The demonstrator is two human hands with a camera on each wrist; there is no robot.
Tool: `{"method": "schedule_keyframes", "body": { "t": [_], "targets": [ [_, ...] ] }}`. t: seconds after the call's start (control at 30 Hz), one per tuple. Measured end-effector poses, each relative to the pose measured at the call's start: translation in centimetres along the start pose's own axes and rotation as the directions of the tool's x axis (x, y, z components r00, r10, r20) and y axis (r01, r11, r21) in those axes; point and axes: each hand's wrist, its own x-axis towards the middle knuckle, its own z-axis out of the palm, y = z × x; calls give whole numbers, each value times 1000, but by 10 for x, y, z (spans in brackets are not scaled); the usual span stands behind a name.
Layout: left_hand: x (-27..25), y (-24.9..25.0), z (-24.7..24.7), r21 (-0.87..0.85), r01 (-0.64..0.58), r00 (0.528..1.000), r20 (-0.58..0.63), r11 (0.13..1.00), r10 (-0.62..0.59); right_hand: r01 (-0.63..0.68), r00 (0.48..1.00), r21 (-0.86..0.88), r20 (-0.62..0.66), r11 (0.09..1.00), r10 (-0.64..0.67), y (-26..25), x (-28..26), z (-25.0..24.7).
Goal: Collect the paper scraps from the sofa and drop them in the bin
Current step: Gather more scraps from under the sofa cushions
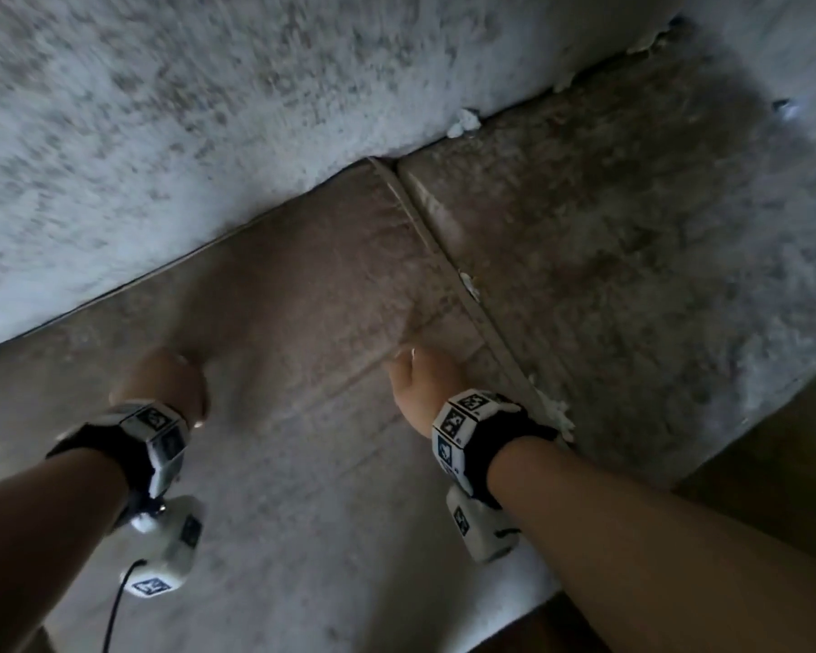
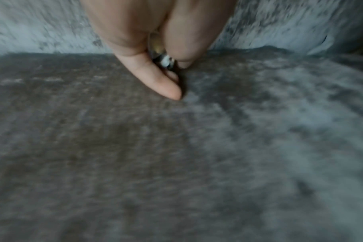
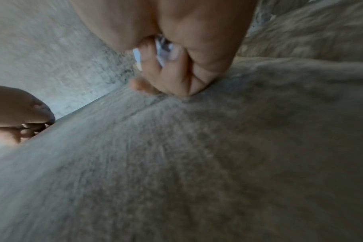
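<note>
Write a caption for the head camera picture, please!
Both hands over the sofa; paper scraps still wedged in its creases.

Both fists hovered over the sofa (image 1: 302, 285); left hand (image 1: 166, 384) curled, right hand (image 1: 425, 384) too, paper scraps (image 1: 557, 410) lying just beside its wrist.

Both hands lay on the sofa seat (image 1: 302, 294), left hand (image 1: 166, 384) left of right hand (image 1: 425, 384). Paper scraps (image 1: 462, 122) sat along the backrest crease beyond the right grip; another scrap (image 1: 557, 412) lay in the cushion seam just right of it.
</note>
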Motion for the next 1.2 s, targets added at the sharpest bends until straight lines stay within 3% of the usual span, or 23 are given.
{"method": "schedule_keyframes", "body": {
  "t": [0.07, 0.13, 0.23, 0.4, 0.47, 0.57, 0.67, 0.77, 0.87, 0.97, 1.1, 1.2],
  "targets": [
    [-9, 18, 1, 14, -39, 999, 25, 999, 39, -2, 999, 44, 41, 999, 1, 10, 1, -10],
    [-14, 33, 9, -138, -8, 1000, -13, 990, 6, -28, 998, 75, 61, 997, 23, 23, 1, -25],
    [-33, 71, 22, -244, -79, 997, 3, 967, 83, -34, 994, 78, 110, 996, 25, 48, 1, -53],
    [-66, 128, 37, -313, -96, 980, 138, 945, 145, -23, 999, -56, 26, 998, 24, 85, 1, -106],
    [-74, 144, 47, -312, -91, 972, 179, 946, 152, 33, 999, -216, 48, 976, -23, 99, -4, -129],
    [-85, 167, 59, -264, -130, 961, 203, 956, 187, 199, 976, -557, 188, 806, -110, 113, -11, -150],
    [-95, 186, 69, -200, -137, 968, 180, 970, 174, 337, 941, -730, 278, 594, -192, 134, -16, -151],
    [-98, 204, 79, -62, -214, 960, 172, 975, 222, 405, 912, -807, 321, 430, -256, 143, -17, -148],
    [-100, 224, 88, 152, -377, 921, 163, 913, 353, 522, 852, -798, 503, 302, -143, 142, -10, -143],
    [-97, 248, 96, 227, -429, 899, 199, 874, 390, 505, 844, -812, 536, 292, 34, 151, 6, -126],
    [-84, 276, 111, 326, -462, 886, 205, 825, 415, 531, 824, -826, 555, 188, 114, 147, 15, -117],
    [-79, 287, 124, 423, -462, 887, 230, 779, 401, 522, 810, -809, 569, 271, 141, 141, 13, -116]
  ]
}}
